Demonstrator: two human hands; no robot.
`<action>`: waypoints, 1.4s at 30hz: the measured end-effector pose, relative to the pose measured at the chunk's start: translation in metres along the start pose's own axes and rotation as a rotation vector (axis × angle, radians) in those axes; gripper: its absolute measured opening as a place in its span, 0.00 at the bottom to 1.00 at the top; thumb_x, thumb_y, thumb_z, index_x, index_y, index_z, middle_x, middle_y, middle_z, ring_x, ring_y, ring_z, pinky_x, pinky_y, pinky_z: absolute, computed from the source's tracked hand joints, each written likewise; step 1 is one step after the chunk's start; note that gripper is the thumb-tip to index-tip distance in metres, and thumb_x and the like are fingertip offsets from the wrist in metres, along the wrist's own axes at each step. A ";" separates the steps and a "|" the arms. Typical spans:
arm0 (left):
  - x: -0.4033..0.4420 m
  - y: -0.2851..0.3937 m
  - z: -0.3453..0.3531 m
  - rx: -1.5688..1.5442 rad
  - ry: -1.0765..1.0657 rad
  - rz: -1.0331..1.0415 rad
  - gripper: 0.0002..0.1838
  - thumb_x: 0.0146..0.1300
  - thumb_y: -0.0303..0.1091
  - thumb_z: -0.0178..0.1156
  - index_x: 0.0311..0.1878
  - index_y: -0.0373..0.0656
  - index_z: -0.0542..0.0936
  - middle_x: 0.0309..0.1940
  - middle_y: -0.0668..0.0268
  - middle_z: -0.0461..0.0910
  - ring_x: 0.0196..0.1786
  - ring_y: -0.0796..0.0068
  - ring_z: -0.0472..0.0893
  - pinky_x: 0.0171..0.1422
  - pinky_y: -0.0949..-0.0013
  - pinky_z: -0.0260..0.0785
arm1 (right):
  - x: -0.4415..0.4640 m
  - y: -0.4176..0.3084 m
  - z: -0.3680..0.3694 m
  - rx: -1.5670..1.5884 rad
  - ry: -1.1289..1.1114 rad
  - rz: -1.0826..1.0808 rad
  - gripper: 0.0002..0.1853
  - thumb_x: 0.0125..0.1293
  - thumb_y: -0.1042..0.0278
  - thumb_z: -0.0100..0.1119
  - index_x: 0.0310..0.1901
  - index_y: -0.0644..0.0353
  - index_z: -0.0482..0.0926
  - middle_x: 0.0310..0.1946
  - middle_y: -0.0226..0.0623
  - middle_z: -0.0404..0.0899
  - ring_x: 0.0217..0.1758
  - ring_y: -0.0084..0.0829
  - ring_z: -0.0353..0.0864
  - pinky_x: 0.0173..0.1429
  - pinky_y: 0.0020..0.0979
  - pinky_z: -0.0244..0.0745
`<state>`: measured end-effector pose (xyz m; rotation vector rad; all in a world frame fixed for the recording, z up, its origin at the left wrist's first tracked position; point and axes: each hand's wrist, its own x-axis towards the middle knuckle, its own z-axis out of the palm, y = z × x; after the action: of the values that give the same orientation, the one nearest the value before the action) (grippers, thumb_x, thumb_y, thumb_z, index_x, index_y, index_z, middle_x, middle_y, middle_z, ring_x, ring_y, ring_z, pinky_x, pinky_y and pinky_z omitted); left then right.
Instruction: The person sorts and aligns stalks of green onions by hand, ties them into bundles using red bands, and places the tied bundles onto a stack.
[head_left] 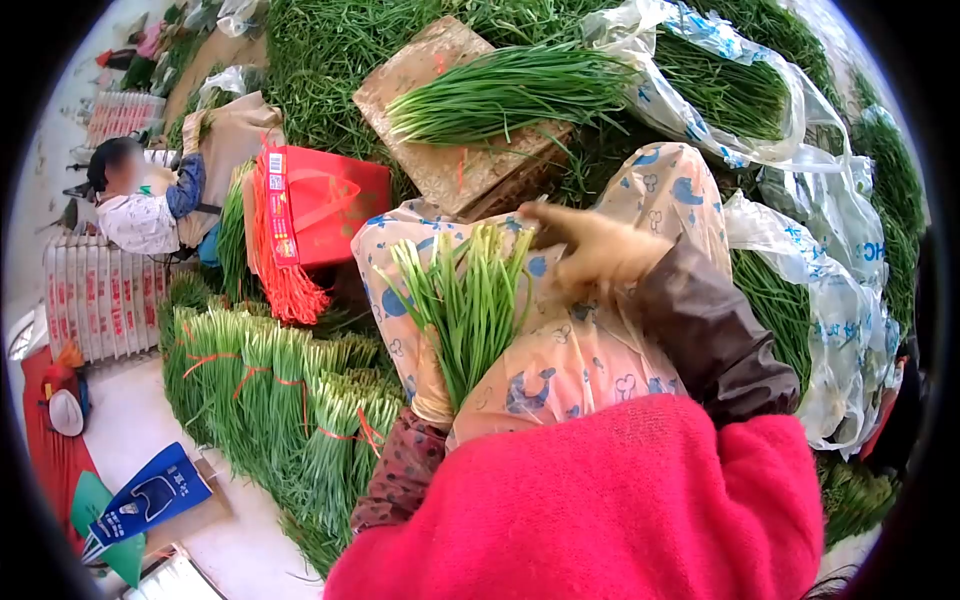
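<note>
"While the left hand (432,392) was closed on the leafy bunch (472,320), how would that have handled?"

"Light and soft, I'd judge, limp towards the leaves and easily bruised, perhaps slippery if damp. A gentle grip around the middle would have suited it, keeping the stalks together. It stood just above that hand, over the patterned cover (520,385), its pale ends fanned upward."

"And the right hand (612,250)?"

"Blurred, beyond the bunch's right side. I couldn't tell whether its fingers were apart or pinching anything. Ahead of it, more long greens (510,95) lay on a worn board (400,95)."

"Any brands?"

"None I could make out. Right of the right hand, a clear plastic bag (840,235) showed blue 'HC', the rest unclear. Ahead and left of the left hand, the red box (350,235) carried a label (279,215) with a barcode and lettering too small to read."
</note>
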<state>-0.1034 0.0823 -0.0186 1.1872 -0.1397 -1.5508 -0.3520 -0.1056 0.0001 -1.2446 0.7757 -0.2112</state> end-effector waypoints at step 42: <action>0.007 0.008 0.009 0.775 0.140 0.220 0.25 0.73 0.48 0.51 0.63 0.39 0.69 0.48 0.65 0.77 0.48 0.75 0.75 0.53 0.71 0.69 | 0.042 -0.025 -0.099 -1.096 0.666 0.117 0.19 0.58 0.68 0.65 0.52 0.60 0.79 0.43 0.48 0.82 0.45 0.47 0.82 0.50 0.40 0.77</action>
<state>-0.1039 0.0695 -0.0129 1.7996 -0.8050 -1.2337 -0.3772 -0.2136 -0.0050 -2.1886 1.6576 -0.0907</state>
